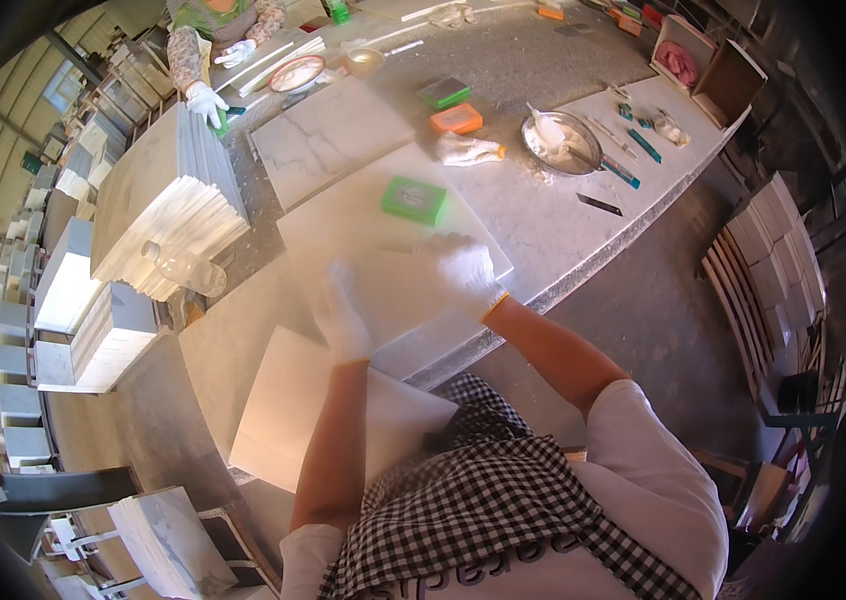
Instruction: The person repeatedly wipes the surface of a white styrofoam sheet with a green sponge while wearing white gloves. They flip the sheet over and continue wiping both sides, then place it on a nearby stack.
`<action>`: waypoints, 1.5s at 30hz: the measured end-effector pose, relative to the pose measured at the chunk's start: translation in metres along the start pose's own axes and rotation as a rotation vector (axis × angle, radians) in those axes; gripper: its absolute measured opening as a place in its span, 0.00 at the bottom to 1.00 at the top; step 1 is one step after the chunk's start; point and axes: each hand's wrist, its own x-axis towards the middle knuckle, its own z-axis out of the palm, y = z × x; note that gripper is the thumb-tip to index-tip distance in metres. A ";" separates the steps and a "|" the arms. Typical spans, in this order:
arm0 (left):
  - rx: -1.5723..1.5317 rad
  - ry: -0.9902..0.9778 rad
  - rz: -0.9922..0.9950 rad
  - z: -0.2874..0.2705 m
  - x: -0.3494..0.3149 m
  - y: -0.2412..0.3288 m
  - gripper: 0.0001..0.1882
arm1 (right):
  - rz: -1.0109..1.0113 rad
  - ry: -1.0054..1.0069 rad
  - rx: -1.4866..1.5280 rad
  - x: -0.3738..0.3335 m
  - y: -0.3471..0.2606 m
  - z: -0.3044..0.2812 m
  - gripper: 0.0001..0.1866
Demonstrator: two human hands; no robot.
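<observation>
A pale stone tile [328, 235] lies flat on the worktable in front of me. My left hand [340, 315], in a white glove, is over its near left part, fingers stretched out and somewhat blurred. At the tile's right side is my right hand [463, 268], also gloved. Motion smears its fingers, so whether they hold anything is unclear. Just beyond the hands, a green block [415, 200] rests on the tile. Closer to my body, another pale tile [288, 400] sits beneath my left forearm.
A grey-veined tile [333, 135] lies farther back. Stacked slabs [168, 210] and a clear bottle [183, 268] stand left. Right are an orange block [457, 119], a bowl of white paste [563, 142] and a black blade [600, 205]. A co-worker's gloved hand [206, 103] touches the stack.
</observation>
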 end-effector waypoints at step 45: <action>-0.088 -0.214 0.012 0.028 -0.037 -0.017 0.30 | 0.552 -0.029 0.655 -0.075 -0.075 -0.055 0.16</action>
